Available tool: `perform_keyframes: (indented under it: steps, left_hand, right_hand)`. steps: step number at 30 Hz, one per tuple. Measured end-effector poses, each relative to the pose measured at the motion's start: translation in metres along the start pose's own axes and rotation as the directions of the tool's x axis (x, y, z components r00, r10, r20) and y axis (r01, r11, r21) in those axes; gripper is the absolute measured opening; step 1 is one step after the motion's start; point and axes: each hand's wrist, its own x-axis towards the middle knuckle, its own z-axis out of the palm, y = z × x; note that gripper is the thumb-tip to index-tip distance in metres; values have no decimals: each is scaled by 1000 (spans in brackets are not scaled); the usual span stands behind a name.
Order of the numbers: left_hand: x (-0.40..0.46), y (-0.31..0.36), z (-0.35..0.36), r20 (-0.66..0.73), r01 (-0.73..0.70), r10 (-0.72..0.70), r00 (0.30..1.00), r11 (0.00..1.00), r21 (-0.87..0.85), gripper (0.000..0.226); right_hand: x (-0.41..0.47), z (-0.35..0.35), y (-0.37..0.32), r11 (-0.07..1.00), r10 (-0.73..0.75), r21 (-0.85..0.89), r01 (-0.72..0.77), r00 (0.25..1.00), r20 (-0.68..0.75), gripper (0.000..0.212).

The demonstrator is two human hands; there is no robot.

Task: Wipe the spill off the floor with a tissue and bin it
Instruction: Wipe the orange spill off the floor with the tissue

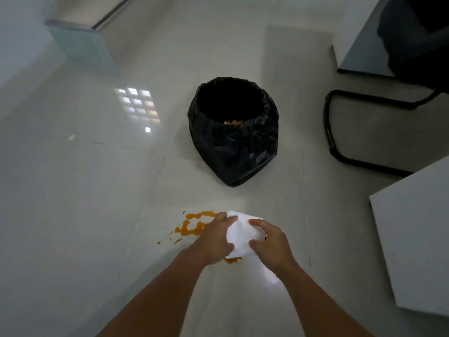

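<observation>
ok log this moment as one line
both hands: left hand, right hand grip tissue | orange spill partly wiped | bin beyond, open

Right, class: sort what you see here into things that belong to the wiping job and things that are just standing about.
Part of the job:
- white tissue, held by the left hand and right hand
- orange spill on the floor
- bin lined with a black bag

Just standing about:
- black chair
- white table at right
- white cabinet behind the chair
</observation>
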Motion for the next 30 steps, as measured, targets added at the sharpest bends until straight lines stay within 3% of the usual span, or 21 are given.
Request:
perform_keyframes:
  steps: [8, 11, 14, 17, 20, 22, 25, 30]
  left_hand:
    - [121, -78, 88, 0, -17, 18, 1000, 965, 261, 72]
    - [136, -91, 101, -75, 0, 43, 996, 865, 502, 70]
    - [133, -98, 100, -149, -22, 179, 972, 706, 708, 60]
    - [132, -110, 102, -141, -66, 239, 961, 688, 722, 62]
    - [130, -125, 105, -99, -106, 252, 963, 685, 721, 65]
    - [128, -136, 102, -91, -119, 260, 961, 688, 716, 66]
    - [122, -159, 93, -154, -117, 294, 943, 729, 674, 68]
    - [84, -207, 93, -294, -98, 299, 908, 833, 545, 96]
  right_hand:
    - [104, 66, 106, 978, -48, -204, 39, 998, -39, 49]
    - [118, 83, 129, 971, -69, -233, 58, 997, -37, 42]
    - [118, 95, 142, 975, -54, -219, 29, 993, -107, 44]
    - [113, 100, 150, 854, -267, -503, 131, 941, -208, 60]
    - [109, 103, 148, 629, -415, -712, 312, 909, 31, 86]
    - [111, 105, 152, 536, -405, -757, 374, 900, 158, 86]
    - [116, 109, 156, 548, -331, -751, 369, 920, 210, 87]
    - [118, 118, 156, 590, -308, -724, 356, 929, 206, 78]
